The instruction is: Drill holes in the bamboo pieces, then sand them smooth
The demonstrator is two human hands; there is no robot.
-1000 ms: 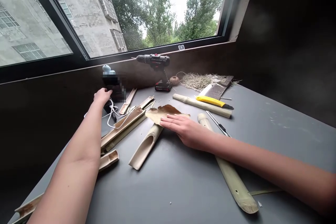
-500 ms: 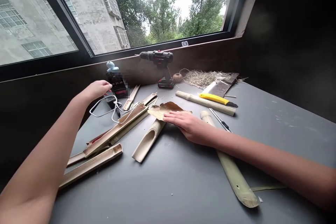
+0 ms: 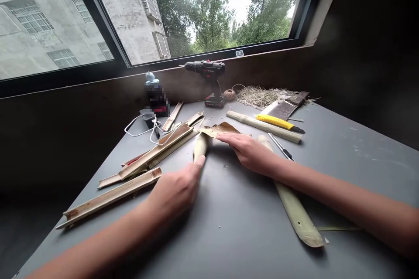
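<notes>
My left hand [image 3: 180, 183] is wrapped round the near end of a short bamboo tube [image 3: 200, 146], its thumb on top. The tube's far end touches a brown, dry, leaf-like sheet [image 3: 222, 130]. With fingers stretched out flat, my right hand [image 3: 247, 149] rests on the near right edge of that sheet. Beneath my right forearm lies a long green bamboo piece [image 3: 296, 211] with small holes. Split bamboo lengths [image 3: 153, 154] lie to the left of my left hand, and a halved piece [image 3: 108, 198] lies nearer.
A black drill [image 3: 209, 80] stands at the back by a twine ball [image 3: 229, 94] and straw [image 3: 258, 96]. A yellow-handled tool [image 3: 275, 121], a bamboo stick [image 3: 262, 127] and a cutter knife [image 3: 281, 146] lie at right. A white cable [image 3: 131, 133] loops at back left.
My left hand has come down from the cable area at back left and closed on the bamboo tube, turning its open cut side out of sight. My right hand stays on the sheet.
</notes>
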